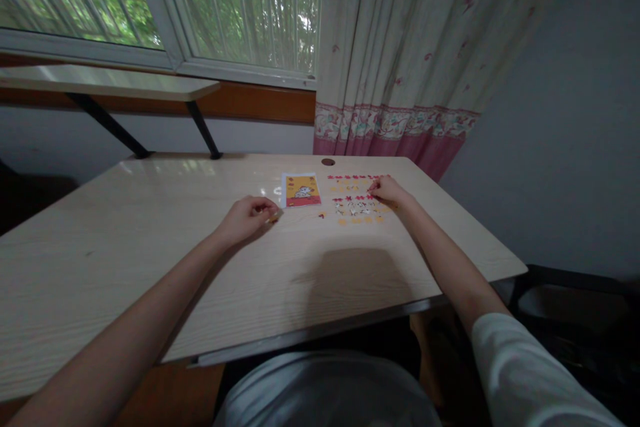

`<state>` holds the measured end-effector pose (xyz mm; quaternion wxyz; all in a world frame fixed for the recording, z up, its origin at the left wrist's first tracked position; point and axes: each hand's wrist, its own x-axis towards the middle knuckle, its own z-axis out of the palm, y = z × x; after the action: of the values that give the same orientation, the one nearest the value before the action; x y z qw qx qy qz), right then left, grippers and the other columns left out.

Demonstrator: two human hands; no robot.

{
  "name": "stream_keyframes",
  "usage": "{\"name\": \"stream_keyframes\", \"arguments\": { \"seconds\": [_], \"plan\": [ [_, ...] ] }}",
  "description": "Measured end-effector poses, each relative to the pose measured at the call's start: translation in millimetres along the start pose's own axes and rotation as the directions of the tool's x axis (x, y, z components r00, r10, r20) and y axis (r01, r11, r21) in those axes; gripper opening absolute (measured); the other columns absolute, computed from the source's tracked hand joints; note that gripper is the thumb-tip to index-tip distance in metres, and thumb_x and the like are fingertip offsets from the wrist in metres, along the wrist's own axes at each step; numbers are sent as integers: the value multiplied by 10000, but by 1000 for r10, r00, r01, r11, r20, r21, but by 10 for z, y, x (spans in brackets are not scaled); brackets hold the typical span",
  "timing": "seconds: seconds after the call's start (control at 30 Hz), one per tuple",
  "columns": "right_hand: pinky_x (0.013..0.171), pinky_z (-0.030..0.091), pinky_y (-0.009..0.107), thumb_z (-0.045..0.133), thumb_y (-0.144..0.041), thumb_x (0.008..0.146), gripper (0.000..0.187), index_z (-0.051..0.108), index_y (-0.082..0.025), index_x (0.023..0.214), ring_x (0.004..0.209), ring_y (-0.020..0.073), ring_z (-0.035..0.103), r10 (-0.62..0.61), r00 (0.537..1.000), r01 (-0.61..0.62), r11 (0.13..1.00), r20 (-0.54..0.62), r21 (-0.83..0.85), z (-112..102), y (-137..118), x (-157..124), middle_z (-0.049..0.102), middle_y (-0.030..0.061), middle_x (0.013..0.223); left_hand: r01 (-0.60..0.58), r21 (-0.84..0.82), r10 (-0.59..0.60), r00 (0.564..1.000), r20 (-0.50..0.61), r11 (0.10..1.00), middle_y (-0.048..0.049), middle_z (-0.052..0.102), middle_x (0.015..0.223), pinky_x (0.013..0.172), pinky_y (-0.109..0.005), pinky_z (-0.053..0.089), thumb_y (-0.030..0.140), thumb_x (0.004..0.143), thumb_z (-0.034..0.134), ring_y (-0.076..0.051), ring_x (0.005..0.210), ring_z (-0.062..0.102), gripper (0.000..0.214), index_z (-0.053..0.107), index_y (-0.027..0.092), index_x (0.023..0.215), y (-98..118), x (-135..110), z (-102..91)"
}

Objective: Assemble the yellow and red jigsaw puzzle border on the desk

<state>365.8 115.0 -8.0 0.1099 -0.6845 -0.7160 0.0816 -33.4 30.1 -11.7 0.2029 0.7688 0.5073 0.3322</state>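
My left hand (249, 220) is closed in a pinch at the left of the picture card, with a small yellowish puzzle piece (275, 216) at its fingertips. The card (303, 191) lies flat and shows a white animal on a yellow and red ground. To its right, jigsaw pieces (354, 211) are laid out in several rows, red, yellow and white patterned. Over these rows is my right hand (387, 189), its fingers pinched together at the pieces; whether something is between them cannot be made out. A dark red and orange piece (321, 216) lies apart, below the card.
The pale wooden desk (225, 307) has a cable hole (328, 162) near its back edge. A raised shelf (110, 82) on black supports stands at the back left. Behind are a window and a patterned curtain (395, 47). A dark chair (575, 300) is at the right.
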Motion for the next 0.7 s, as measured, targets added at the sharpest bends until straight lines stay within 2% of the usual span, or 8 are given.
{"name": "stream_keyframes", "arguments": {
  "seconds": [0.13, 0.27, 0.37, 0.43, 0.53, 0.6, 0.7],
  "plan": [
    [632, 433, 205, 631, -144, 750, 75, 705, -143, 732, 622, 124, 612, -20, 1000, 19, 998, 13, 55, -9, 1, -27, 694, 24, 647, 1, -9, -1, 1000, 14, 1000, -51, 692, 705, 600, -282, 407, 356, 785, 561, -173, 634, 548, 243, 725, 177, 782, -12, -7, 10],
    [627, 425, 203, 617, -154, 773, 88, 688, -126, 819, 672, 122, 608, -46, 999, 47, 993, -11, 109, -10, -10, -64, 717, 52, 775, 9, -9, -9, 1000, 3, 1000, -53, 679, 683, 604, -287, 412, 369, 785, 569, -184, 650, 547, 252, 730, 176, 775, -3, -12, 9],
    [592, 425, 207, 602, -193, 796, 148, 670, -121, 906, 626, 113, 588, -72, 997, 78, 973, -35, 216, -24, -93, -113, 706, 48, 777, 14, -8, -14, 1000, 6, 1000, -53, 679, 692, 611, -290, 414, 367, 787, 564, -186, 658, 548, 255, 731, 174, 779, 30, -18, 5],
    [595, 435, 216, 606, -216, 797, 165, 662, -125, 921, 628, 115, 584, -129, 989, 149, 922, -79, 358, -41, -225, -173, 696, 46, 778, 6, -14, -6, 1000, 12, 1000, -56, 688, 720, 617, -293, 417, 369, 781, 571, -186, 661, 550, 251, 732, 177, 779, 66, -30, 21],
    [655, 458, 235, 635, -248, 786, 145, 661, -140, 878, 697, 121, 601, -279, 948, 316, 782, -153, 537, -52, -525, -331, 693, 50, 820, -13, -40, 13, 1000, -14, 999, -59, 697, 769, 629, -294, 422, 394, 773, 597, -190, 694, 557, 249, 739, 190, 792, 161, -65, 105],
    [676, 466, 250, 664, -289, 774, 164, 665, -149, 860, 715, 124, 603, -392, 906, 405, 694, -159, 595, -31, -743, -482, 690, 45, 820, -5, -104, 6, 1000, 7, 995, -55, 699, 786, 636, -294, 427, 409, 782, 601, -188, 704, 559, 260, 739, 192, 827, 265, -96, 197],
    [688, 470, 262, 683, -330, 768, 198, 674, -158, 865, 719, 124, 603, -499, 858, 440, 584, -126, 683, 43, -1011, -720, 688, 35, 806, -21, -246, 35, 998, 53, 969, -54, 699, 769, 637, -295, 430, 413, 793, 597, -179, 690, 557, 265, 727, 183, 810, 462, -142, 338]
  ]
}}
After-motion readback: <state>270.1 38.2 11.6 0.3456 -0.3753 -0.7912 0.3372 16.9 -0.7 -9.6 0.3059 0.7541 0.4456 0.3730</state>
